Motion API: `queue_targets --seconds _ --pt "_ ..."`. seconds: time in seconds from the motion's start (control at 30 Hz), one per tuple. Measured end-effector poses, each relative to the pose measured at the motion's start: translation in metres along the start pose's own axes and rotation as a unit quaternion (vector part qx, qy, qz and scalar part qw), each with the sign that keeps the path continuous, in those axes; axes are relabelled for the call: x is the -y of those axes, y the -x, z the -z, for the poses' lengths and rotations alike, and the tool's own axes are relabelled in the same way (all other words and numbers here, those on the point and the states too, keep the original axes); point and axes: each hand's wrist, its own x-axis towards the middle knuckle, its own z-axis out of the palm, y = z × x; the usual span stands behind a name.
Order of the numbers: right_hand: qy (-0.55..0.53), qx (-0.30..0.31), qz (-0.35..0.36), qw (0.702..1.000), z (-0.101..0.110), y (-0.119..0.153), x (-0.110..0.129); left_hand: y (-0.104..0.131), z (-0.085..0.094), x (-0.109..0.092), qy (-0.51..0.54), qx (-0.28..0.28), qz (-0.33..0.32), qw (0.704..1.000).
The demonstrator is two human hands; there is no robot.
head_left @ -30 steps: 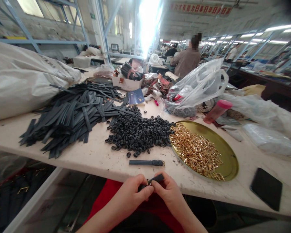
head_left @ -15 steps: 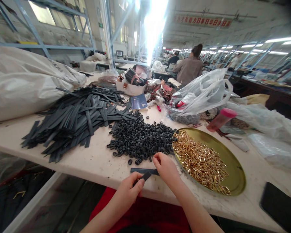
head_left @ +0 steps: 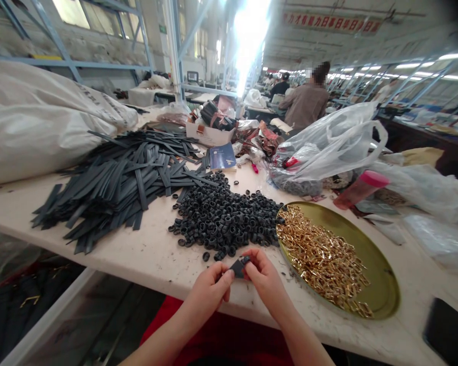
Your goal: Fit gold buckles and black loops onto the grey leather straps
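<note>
Near the front edge of the table, my left hand (head_left: 212, 285) is closed on a dark strap (head_left: 236, 268), thumb on top. The strap's flat end sticks out towards my right hand (head_left: 262, 277), which pinches a small black strap loop (head_left: 245, 260) against that end. Whether the loop is around the strap or only beside it, I cannot tell. Just beyond both hands spreads a heap of black strap loops (head_left: 217, 216). Right of it, a round gold-coloured tray (head_left: 385, 284) bears many gold metal buckles (head_left: 324, 254).
A big pile of dark flat strips (head_left: 114, 178) lies at left beside a white sack (head_left: 34, 127). Behind are a blue booklet (head_left: 222, 156), a box (head_left: 208, 135) and a clear plastic bag (head_left: 328, 147). A pink-lidded jar (head_left: 361, 189) and a black phone-like slab (head_left: 448, 328) are at right.
My right hand has come back from the edge of the loop heap with a loop and now meets the strap end. The left hand has shifted slightly right. The view has turned a little.
</note>
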Motion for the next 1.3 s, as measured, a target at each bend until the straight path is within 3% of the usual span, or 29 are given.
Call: queue_targets --seconds 0.23,0.37,0.53,0.7,0.83,1.0,1.17,1.3 --pt "-0.099 -0.03 -0.004 0.995 -0.011 0.021 0.006 0.008 -0.005 -0.01 -0.007 -0.048 0.009 0.999" --pt "-0.104 -0.06 -0.005 0.993 -0.012 0.032 0.002 0.012 -0.013 -0.005 0.007 -0.045 0.017 0.999" --pt "-0.186 -0.076 -0.02 0.979 -0.02 0.048 -0.007 0.021 -0.026 0.005 0.031 -0.033 0.034 0.998" --pt "-0.134 -0.083 0.024 0.987 -0.021 0.065 -0.005 0.035 -0.022 -0.003 -0.041 -0.05 -0.052 0.997" --pt "-0.085 -0.115 0.022 0.989 -0.015 0.067 0.001 0.044 -0.02 -0.013 -0.08 -0.033 -0.063 0.994" --pt "-0.155 -0.055 -0.046 0.985 -0.015 0.067 0.002 0.049 -0.022 -0.014 -0.111 -0.038 -0.077 0.99" --pt "-0.166 -0.069 -0.061 0.982 -0.014 0.071 0.001 0.049 -0.018 -0.01 -0.086 0.015 -0.117 0.989" --pt "-0.147 -0.019 -0.035 0.988 -0.016 0.073 0.0 0.046 -0.012 -0.007 -0.053 0.021 -0.087 0.995"
